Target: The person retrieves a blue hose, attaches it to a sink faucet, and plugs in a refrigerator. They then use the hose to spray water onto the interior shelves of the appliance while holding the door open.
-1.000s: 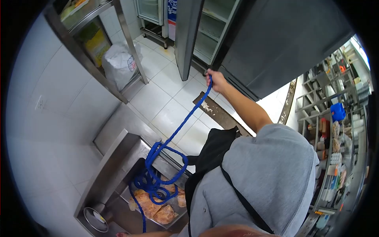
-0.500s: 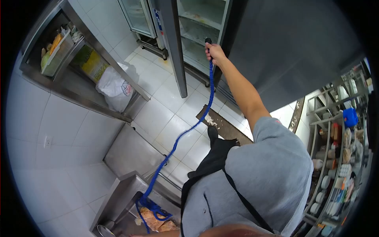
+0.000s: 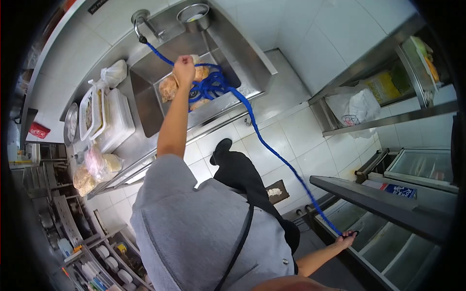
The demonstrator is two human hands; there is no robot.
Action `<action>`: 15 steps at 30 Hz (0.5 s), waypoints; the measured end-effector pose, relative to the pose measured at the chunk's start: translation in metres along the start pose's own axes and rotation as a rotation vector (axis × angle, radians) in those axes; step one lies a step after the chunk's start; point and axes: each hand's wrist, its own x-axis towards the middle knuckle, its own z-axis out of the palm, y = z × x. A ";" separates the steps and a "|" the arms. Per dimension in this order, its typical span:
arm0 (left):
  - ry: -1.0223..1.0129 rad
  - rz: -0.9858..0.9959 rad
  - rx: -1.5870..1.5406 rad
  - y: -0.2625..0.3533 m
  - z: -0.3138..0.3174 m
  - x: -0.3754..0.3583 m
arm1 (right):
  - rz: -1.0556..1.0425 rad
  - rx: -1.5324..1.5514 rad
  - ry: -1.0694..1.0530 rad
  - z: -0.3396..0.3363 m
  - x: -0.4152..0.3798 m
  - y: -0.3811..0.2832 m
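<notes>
A blue expandable garden hose (image 3: 274, 153) runs from the sink tap (image 3: 141, 19) across the floor to the open fridge. My right hand (image 3: 345, 239) is closed round its black end, held at the fridge opening. Over the sink basin (image 3: 145, 104), my left hand (image 3: 184, 72) is curled on the hose a short way from the tap. Loops of the same hose are heaped below it, on orange-brown bundles (image 3: 168, 88) that look bagged. The stretch under my fingers is hidden.
The fridge door (image 3: 378, 206) stands open beside my right arm. Containers and bags (image 3: 114, 116) crowd the counter left of the sink. A metal pot (image 3: 193, 18) sits at the sink's back corner. A mat with white scraps (image 3: 276, 192) lies on the tiled floor.
The view has swung from the fridge round to the sink. My left hand has come into sight over the basin; my right hand still holds the hose end at the fridge.
</notes>
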 end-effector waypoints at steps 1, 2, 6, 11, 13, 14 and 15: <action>0.008 -0.010 0.011 0.004 0.002 0.012 | -0.001 -0.016 0.071 0.010 0.000 -0.010; 0.013 0.087 0.090 -0.009 -0.001 0.037 | -0.009 -0.028 0.140 0.025 -0.012 -0.007; 0.094 0.352 0.441 -0.072 0.025 0.156 | 0.014 -0.067 0.038 0.025 0.003 0.000; -0.429 0.643 0.818 -0.205 0.077 0.297 | -0.561 -1.054 -0.199 0.126 -0.148 0.007; -0.384 0.833 0.888 -0.241 0.111 0.347 | -0.115 -0.006 0.234 0.137 -0.128 0.013; -0.176 0.854 0.978 -0.256 0.109 0.372 | -0.048 0.069 0.207 0.126 -0.113 0.020; -0.318 0.789 0.923 -0.242 0.103 0.368 | -0.021 0.112 0.248 0.141 -0.128 0.022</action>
